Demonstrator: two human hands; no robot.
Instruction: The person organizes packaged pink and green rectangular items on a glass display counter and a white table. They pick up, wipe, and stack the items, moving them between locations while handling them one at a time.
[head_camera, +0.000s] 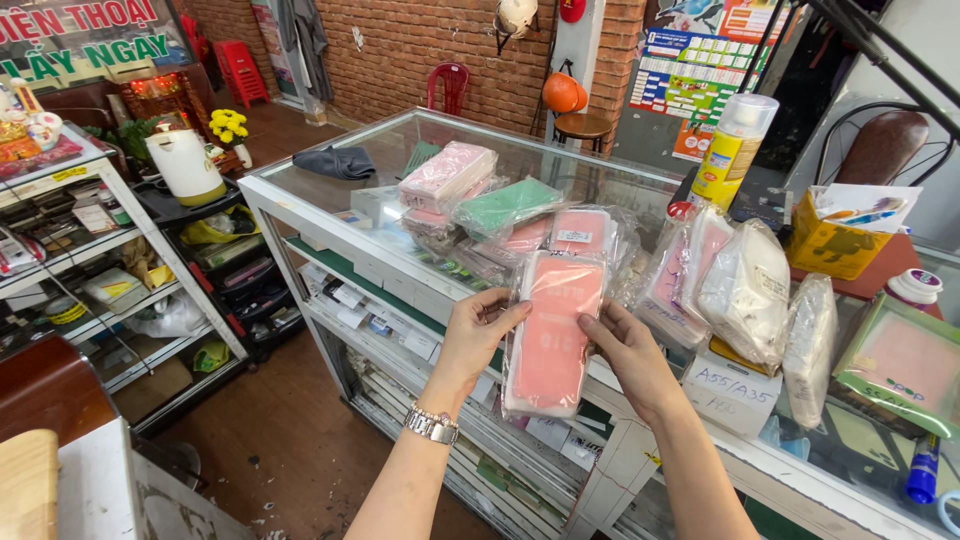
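**Both hands steady a stack of pink packets at the counter's edge**

While the person stands before the glass display counter (330, 195), both hands close on a tall bundle of pink phone-case packets in clear plastic sleeves (553, 330), held upright over the counter's near edge. The left hand (478, 335) grips the bundle's left side, fingers curled around its upper part, a silver wristwatch (432, 424) on the wrist. The right hand (630, 355) clamps the right side, thumb pressed on the front.

Slippery sleeves tend to slide over one another, so it seems wise to squeeze evenly from both sides and keep the lower end supported, lest packets drop from the bottom.

Just behind the bundle lie more pink and green sleeved packets (480, 205) heaped on the glass. To the right stand white plastic bags (748, 290) of stock on a small white cardboard box (733, 393), with a yellow spray can (733, 150) farther back.
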